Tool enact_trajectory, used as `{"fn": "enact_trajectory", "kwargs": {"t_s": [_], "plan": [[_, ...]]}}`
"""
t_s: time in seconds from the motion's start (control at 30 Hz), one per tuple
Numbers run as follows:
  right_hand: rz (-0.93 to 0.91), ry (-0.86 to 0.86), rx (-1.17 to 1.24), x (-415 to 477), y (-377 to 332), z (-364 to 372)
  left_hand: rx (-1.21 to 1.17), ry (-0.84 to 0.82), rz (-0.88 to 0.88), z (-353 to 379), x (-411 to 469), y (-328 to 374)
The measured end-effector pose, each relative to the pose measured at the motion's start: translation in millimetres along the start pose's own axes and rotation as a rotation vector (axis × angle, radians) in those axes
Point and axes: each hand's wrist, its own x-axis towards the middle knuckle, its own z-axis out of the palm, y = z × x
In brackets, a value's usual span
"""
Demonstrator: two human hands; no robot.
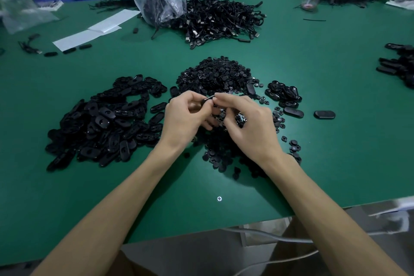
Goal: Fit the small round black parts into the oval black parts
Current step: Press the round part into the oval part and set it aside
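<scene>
Left hand (186,116) and right hand (248,125) both pinch one oval black part (206,100) above the green surface (324,163) (fingers hide most of it; no round insert can be made out). Small round black parts (215,76) lie heaped behind and beneath the hands. A pile of oval parts (105,119) sits left.

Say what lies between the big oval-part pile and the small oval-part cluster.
Head view: the round-parts heap, with left hand and right hand over it.
</scene>
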Motion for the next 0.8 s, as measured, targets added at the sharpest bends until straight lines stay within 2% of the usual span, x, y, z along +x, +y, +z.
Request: {"fn": "enact_trajectory", "kwargs": {"t_s": [0.23,0.33,0.5,0.8], "plan": [[-0.003,-0.075,-0.001,-2,-3,-2,0.100,0.024,0.018,-3,2,-1],[0.013,-0.016,0.009,0,1,-1,0.027,-0.011,-0.004,-3,2,0],[0.119,0.032,0.077,4,4,-4,-0.201,-0.170,-0.032,-3,2,10],[0.280,-0.041,0.283,5,1,-7,-0.155,-0.221,-0.001,-5,3,12]]}}
